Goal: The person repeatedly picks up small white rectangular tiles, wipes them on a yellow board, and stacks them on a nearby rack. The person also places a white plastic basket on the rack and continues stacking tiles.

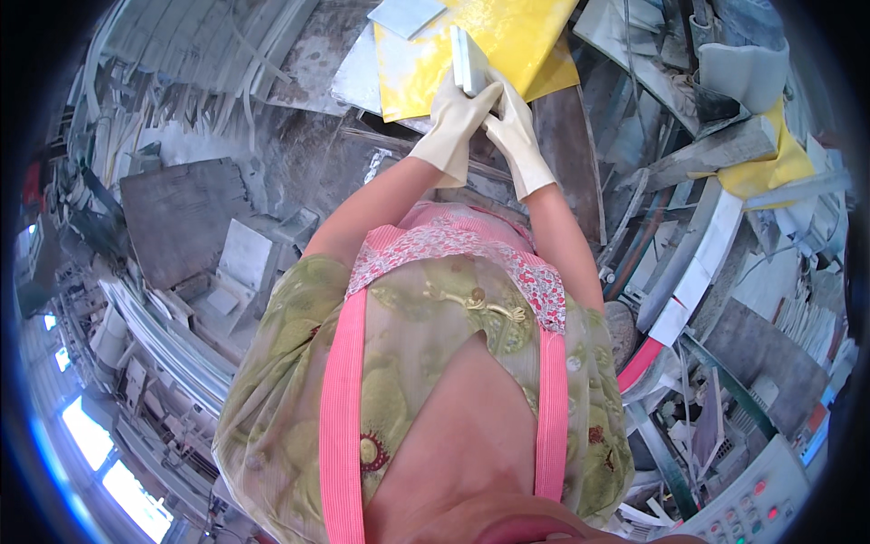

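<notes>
A dark slab [181, 218] lies left; white strips [689, 281] right.

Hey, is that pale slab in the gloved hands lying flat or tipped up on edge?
On edge: the pale slab shows its thin side, gripped by left hand and right hand.

bright daylight, glare on yellow sheet [489, 41]; heavy fisheye bending, dark vignette at rim.
</notes>
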Demonstrator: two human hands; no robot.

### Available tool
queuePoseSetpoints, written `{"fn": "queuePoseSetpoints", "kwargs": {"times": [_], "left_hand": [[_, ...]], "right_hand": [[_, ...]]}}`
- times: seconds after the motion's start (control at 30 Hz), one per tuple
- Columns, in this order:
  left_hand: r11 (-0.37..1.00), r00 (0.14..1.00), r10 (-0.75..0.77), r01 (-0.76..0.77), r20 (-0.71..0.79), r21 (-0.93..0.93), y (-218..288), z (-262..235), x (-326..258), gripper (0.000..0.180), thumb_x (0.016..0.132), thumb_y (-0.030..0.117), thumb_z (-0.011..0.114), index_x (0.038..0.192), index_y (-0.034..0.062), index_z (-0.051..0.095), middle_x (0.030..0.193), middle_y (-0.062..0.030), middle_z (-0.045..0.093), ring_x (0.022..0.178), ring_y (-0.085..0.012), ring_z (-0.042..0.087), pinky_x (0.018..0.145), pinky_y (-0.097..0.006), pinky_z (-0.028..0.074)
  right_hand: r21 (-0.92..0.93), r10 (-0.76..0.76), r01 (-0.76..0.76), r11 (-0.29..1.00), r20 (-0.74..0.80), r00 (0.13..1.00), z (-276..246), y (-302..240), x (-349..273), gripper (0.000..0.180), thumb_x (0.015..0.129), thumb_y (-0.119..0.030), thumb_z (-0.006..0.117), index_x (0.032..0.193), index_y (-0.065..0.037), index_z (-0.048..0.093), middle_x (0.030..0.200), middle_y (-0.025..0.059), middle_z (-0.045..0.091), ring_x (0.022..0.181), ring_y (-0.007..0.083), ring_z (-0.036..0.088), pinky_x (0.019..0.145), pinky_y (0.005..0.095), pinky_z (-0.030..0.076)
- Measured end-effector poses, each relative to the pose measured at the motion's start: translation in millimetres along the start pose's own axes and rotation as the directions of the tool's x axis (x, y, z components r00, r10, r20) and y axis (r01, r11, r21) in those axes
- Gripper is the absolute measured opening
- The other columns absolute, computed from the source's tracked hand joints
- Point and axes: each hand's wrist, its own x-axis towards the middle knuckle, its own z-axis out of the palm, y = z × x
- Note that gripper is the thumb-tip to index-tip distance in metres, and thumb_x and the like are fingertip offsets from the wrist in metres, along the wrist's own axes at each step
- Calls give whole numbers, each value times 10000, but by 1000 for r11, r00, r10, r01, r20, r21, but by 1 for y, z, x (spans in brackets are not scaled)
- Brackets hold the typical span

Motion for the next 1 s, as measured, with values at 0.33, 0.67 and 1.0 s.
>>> {"fn": "queuePoseSetpoints", "kwargs": {"times": [0.33,0.67,1.0], "left_hand": [[854,922,-260,81,-287,-514,36,-70,-51,408,898,206,674,1219,-45,644,1072,-134,718,822,-203,692,722,-315,545],[893,141,-420,-110,-897,-436,3,-283,-216,343,857,195,685,1083,-62,664,917,-147,720,636,-187,686,599,-311,548],[912,-385,-407,-124,-828,-391,-57,-319,-338,374,872,231,696,1067,-87,671,917,-155,724,654,-197,698,556,-310,539]], "right_hand": [[236,77,-109,966,140,987,-33,-30,-26,611,958,-91,690,1485,66,424,1458,221,540,1383,283,507,1152,375,410],[87,84,-136,987,442,893,-38,-41,-13,444,1081,-161,521,1427,109,457,1353,271,601,1237,317,622,1101,404,484],[-62,202,-205,977,580,789,8,-45,28,426,1084,-272,532,1388,26,535,1382,202,603,1259,298,597,1098,381,483]]}}
